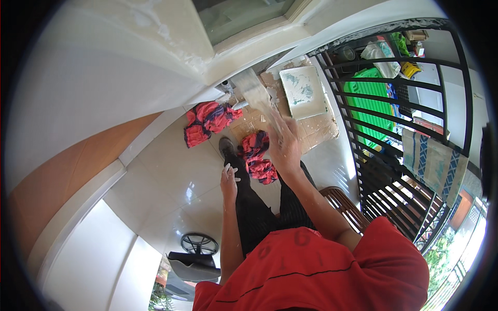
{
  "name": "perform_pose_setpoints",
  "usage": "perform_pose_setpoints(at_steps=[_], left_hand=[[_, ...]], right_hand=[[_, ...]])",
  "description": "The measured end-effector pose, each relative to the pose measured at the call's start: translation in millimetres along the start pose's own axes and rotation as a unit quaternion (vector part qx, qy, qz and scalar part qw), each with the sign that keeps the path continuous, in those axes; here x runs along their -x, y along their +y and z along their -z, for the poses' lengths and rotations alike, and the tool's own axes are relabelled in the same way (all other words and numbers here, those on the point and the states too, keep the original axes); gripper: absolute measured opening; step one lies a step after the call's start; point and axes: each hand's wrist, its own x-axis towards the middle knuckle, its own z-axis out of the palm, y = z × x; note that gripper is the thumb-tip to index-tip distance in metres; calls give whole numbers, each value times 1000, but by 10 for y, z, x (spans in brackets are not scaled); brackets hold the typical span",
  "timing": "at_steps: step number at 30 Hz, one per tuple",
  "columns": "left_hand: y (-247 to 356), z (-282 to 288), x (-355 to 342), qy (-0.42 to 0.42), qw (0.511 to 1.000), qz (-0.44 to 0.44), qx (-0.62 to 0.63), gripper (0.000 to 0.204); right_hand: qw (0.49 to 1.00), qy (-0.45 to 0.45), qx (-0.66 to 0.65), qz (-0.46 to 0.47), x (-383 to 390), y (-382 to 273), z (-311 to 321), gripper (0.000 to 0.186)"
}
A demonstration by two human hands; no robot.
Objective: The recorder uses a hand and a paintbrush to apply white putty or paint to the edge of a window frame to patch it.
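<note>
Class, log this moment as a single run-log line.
right hand: grips wide plaster-smeared trowel, raised at white wall corner | left hand: hangs empty by thigh | floor: red-blue rags

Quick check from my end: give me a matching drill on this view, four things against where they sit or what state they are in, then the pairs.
Things:
1. right hand
2. left hand
3. red rag
4. square board

Places or states:
A. smeared green, lying on cardboard by the black railing
B. bunched on the tiles near the wall
C. raised, gripping a wide scraper
D. lowered beside the dark trouser leg, holding nothing

Pairs: 1-C, 2-D, 3-B, 4-A
</note>
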Motion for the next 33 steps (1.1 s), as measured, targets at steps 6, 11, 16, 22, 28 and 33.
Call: perform_pose_setpoints(at_steps=[6, 11, 16, 22, 28, 33], left_hand=[[95, 4, -65, -14, 1000, -17, -10, 44], [270, -150, -143, -61, 995, -43, -72, 44], [424, -492, -251, -86, 990, -69, -87, 43], [561, -925, -256, -108, 982, -90, -129, 44], [556, -1264, -94, -83, 982, -102, -134, 42], [395, -1511, 91, -48, 988, -107, -103, 40]], right_hand=[[996, 18, 42, -81, 208, 328, 422, 32], [988, 85, 29, -125, 196, 605, 787, 29], [978, 137, 1, -155, 255, 890, 1102, 28], [977, 121, 6, -178, 257, 1178, 1362, 27], [983, 56, -31, -172, -52, 1295, 1537, 27], [996, 5, -17, -89, -279, 1385, 1588, 26]])
